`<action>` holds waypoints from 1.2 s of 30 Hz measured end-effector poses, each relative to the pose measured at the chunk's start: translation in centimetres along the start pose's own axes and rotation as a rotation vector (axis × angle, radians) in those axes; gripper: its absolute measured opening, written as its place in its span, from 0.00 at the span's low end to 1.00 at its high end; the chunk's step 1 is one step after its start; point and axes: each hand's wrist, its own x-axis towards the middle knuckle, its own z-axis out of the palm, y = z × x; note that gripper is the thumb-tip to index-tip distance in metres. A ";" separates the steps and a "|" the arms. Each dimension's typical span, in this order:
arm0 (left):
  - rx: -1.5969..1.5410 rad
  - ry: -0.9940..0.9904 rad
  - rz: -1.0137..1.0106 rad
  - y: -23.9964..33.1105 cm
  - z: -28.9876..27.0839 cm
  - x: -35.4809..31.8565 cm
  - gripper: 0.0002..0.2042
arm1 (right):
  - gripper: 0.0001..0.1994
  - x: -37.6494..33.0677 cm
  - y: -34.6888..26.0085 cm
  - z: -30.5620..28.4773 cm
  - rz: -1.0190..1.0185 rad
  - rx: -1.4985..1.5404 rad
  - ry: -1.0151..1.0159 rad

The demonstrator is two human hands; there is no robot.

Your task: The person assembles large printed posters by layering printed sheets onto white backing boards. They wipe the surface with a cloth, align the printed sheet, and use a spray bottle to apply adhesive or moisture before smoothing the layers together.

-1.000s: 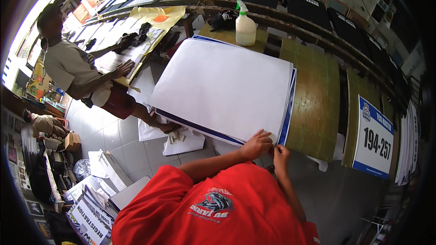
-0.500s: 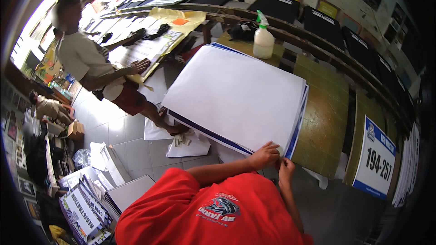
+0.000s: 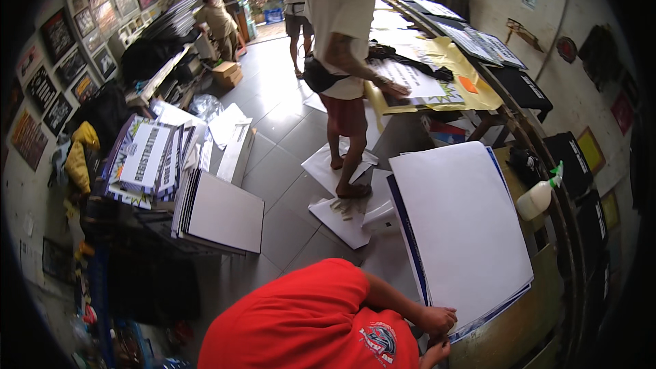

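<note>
A large white sheet (image 3: 458, 232) lies on top of a stack of blue-edged boards (image 3: 408, 239) on the worktable. At the sheet's near corner, my left hand (image 3: 437, 319) is closed with its fingertips together. My right hand (image 3: 435, 354) pinches at the same corner, just below and nearly touching the left. Both hands seem to hold the sheet's corner edge, though the fingers hide the exact grip. My red sleeve and shirt (image 3: 307, 321) fill the lower middle.
A spray bottle (image 3: 535, 201) stands right of the stack. Beyond it, a person (image 3: 342, 34) leans over a yellow-covered table (image 3: 488, 89). Loose white sheets (image 3: 338, 222) lie on the tiled floor. Boards and printed signs (image 3: 225, 212) are piled at left.
My view has swung left, bringing more of the floor, left wall and a further person into sight. My hands stay together at the sheet's near corner.
</note>
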 end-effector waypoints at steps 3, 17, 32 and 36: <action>0.048 0.000 0.022 0.0 -1.1 -0.1 0.07 | 0.09 1.0 1.7 -0.3 -0.057 0.075 -0.048; 0.001 -0.157 -0.013 1.5 -4.7 0.9 0.05 | 0.07 -6.5 -8.4 4.9 -0.019 0.048 0.063; 0.020 -0.142 -0.131 2.2 -4.8 1.0 0.06 | 0.08 -7.2 -8.8 5.8 -0.016 0.217 0.082; 0.025 -0.137 -0.109 2.2 -4.9 1.0 0.07 | 0.09 -7.4 -9.3 6.0 -0.001 0.222 0.101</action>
